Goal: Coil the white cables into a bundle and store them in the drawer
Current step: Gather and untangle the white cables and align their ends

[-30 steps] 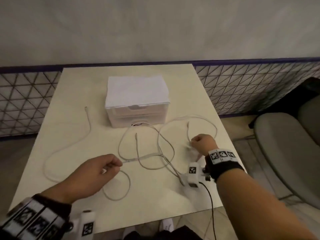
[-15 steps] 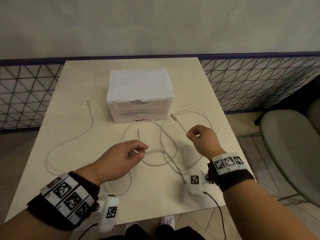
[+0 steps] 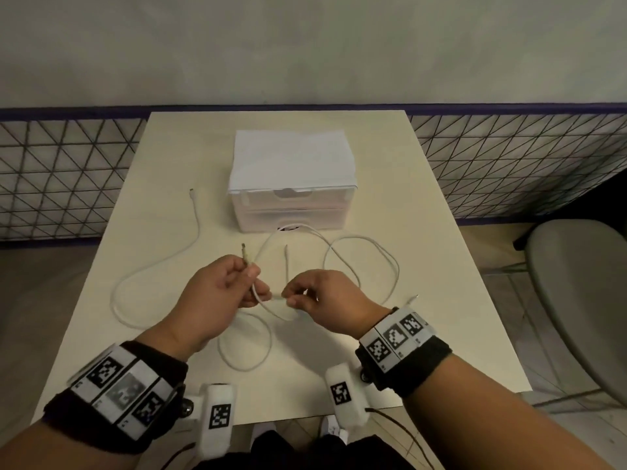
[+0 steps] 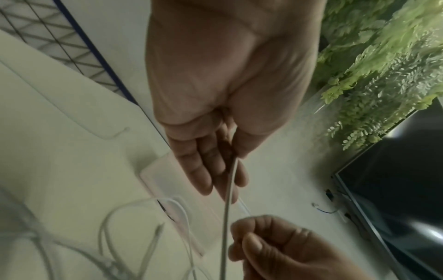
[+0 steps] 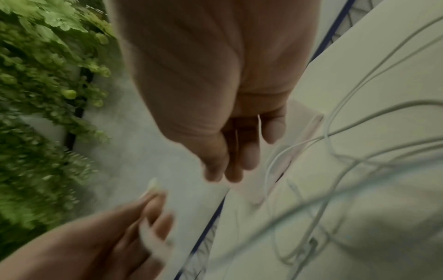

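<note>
Head view: my left hand [image 3: 220, 293] pinches a white cable [image 3: 263, 301] near its plug end, plug sticking up; my right hand [image 3: 325, 300] pinches the same cable just beside it, short slack between. Other white cables [image 3: 359, 262] lie looped on the table [image 3: 424, 232], in front of the drawer unit [image 3: 291, 205], drawers closed.

Left wrist view: left grip [image 4: 215, 170] curled round the cable [image 4: 226, 217], right hand [image 4: 275, 246] below.

Right wrist view: blurry; right grip [image 5: 235, 151] curled, thin cable [image 5: 259, 123] across fingers; left hand [image 5: 134, 227] holds the plug end.
</note>
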Tool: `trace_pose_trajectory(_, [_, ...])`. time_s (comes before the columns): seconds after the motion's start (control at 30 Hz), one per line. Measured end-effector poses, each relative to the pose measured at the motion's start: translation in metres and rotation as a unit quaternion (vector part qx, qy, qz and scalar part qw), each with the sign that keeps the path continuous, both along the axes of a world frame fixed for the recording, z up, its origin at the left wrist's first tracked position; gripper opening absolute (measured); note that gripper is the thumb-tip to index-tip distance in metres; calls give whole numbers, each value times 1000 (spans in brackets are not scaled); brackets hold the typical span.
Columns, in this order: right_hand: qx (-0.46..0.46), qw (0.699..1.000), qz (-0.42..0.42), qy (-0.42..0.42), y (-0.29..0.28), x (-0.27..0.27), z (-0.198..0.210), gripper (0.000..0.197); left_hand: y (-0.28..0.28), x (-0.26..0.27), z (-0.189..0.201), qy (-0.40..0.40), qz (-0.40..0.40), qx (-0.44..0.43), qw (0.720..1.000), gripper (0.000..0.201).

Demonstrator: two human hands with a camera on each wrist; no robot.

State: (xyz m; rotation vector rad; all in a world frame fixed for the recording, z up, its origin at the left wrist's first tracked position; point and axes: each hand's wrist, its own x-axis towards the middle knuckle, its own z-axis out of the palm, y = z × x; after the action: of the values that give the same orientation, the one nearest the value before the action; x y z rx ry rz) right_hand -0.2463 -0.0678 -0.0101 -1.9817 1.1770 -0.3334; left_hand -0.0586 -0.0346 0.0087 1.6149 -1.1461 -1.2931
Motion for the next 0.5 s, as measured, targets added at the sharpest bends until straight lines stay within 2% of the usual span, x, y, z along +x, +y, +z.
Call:
trace_pose_trajectory(0.13, [-2,989,-118,84,-43,-4,-22,23,15,24,-6,5,60,16,998,14])
trace_pose_trajectory(0.27, [25,977,-75,197,-74,17,-43,24,28,34,-12,5,71,52,996,11])
trace_pose_trajectory(0.37, [38,951,-17,307,-87,39,-56,35,34,35,-14,-2,55,55,997,12])
trace_pose_trajectory(0.43, [70,936,-27,344,-91,49,-65,43,37,35,-14,-10,43,47,998,13])
trace_pose_trajectory(0.5, [79,933,-51,348,-93,56,-76,38,38,36,-14,-17,31,42,998,12])
